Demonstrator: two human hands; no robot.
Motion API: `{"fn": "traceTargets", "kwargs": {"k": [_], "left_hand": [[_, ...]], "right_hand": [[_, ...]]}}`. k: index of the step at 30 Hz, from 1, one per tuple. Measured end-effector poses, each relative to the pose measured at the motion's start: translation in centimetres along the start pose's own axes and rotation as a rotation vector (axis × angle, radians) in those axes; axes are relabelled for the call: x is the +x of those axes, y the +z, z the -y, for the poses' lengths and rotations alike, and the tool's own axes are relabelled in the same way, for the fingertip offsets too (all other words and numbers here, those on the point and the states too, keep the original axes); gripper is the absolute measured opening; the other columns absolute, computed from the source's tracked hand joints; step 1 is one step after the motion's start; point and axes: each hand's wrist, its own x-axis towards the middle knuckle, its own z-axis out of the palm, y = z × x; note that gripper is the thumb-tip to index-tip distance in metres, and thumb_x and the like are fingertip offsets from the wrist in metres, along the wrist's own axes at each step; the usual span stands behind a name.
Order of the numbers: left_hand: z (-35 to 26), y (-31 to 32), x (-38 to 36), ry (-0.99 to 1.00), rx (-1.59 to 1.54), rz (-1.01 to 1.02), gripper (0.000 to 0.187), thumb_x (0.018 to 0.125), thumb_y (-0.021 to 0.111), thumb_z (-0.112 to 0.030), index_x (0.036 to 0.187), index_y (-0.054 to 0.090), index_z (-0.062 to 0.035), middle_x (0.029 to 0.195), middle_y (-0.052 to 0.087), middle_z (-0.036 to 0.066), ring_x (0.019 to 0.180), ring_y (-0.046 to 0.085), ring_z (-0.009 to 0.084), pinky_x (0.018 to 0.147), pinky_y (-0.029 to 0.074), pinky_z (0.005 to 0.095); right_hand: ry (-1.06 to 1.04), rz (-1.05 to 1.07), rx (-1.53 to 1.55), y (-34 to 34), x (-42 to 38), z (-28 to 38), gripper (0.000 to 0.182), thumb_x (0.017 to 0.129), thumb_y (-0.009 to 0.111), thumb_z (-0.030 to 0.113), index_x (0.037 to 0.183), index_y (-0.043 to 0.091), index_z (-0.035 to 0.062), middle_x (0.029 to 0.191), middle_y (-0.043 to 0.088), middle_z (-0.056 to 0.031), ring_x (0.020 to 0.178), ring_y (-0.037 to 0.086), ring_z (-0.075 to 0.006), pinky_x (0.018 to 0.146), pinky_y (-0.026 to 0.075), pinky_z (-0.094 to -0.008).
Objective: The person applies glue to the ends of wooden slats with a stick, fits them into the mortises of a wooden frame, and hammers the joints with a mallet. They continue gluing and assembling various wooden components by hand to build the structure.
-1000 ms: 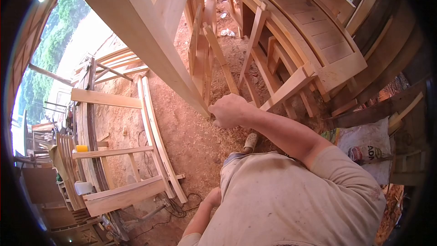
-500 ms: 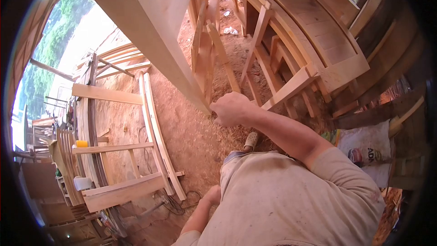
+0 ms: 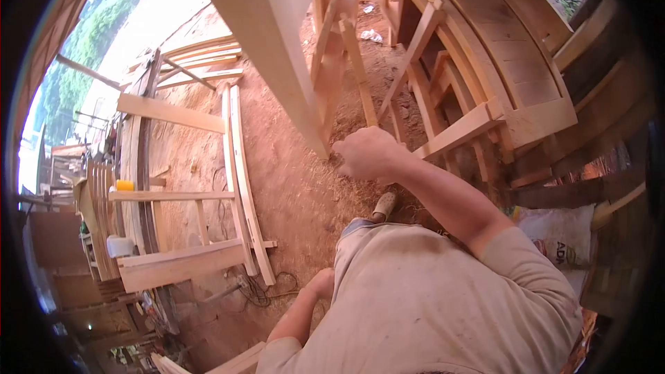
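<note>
My right hand (image 3: pixel 370 154) is closed, fingers curled, out in front of my body. Its knuckles are close beside the lower corner of a large pale wooden board (image 3: pixel 270 41), which rises toward the top of the view. A narrow gap seems to lie between them; what the fingers hold, if anything, is hidden. My left hand (image 3: pixel 322 282) hangs low beside my hip, partly covered by my shirt, and its fingers do not show clearly. Left of me a wooden frame (image 3: pixel 239 166) with two long rails and crosspieces rests against a workbench (image 3: pixel 142 173).
Slatted wooden furniture (image 3: pixel 516 55) with diagonal legs stands at the right. A printed sack (image 3: pixel 554 232) lies near my right elbow. On the bench are a yellow roll (image 3: pixel 125 185) and a white container (image 3: pixel 120 246). A cable (image 3: pixel 260 291) runs over the dirt floor (image 3: pixel 305 201).
My view has shifted, so the frame and furniture sit differently. My right hand, earlier touching the board's lower corner, now appears slightly apart from it. More wood shows at the bottom left.
</note>
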Motion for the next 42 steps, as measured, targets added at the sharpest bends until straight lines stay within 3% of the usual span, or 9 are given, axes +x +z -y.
{"fn": "traceTargets", "kwargs": {"k": [6,17,42], "left_hand": [[-1.0,-0.6,0.4,0.001,0.122,0.117,0.027,0.064,0.07,-0.028,0.081,0.066,-0.0073,0.078,0.064,0.022,0.075,0.061,0.0417,0.066,0.05,0.0455],[0.3,0.1,0.3,-0.058,0.054,0.097,0.026,0.066,0.07,-0.029,0.081,0.066,-0.0086,0.079,0.064,0.022,0.075,0.06,0.0419,0.066,0.05,0.0451],[-0.6,-0.5,0.4,-0.041,0.107,0.12,0.025,0.069,0.068,-0.029,0.082,0.067,-0.0081,0.08,0.065,0.021,0.076,0.063,0.0397,0.068,0.051,0.0444]], "right_hand": [[0.016,-0.018,0.005,-0.6,-0.1,0.5,0.037,0.081,0.063,0.032,0.104,0.061,0.0034,0.092,0.067,-0.0178,0.094,0.063,-0.0346,0.085,0.049,-0.0445],[0.02,-0.073,0.007,0.0,-0.3,-0.6,0.035,0.08,0.063,0.033,0.096,0.063,0.0021,0.088,0.067,-0.0177,0.092,0.064,-0.0346,0.084,0.049,-0.0444],[0.054,-0.096,0.002,-0.4,-0.7,-0.4,0.033,0.078,0.065,0.029,0.097,0.066,0.0024,0.09,0.068,-0.0182,0.092,0.066,-0.0337,0.083,0.052,-0.0435]]}}
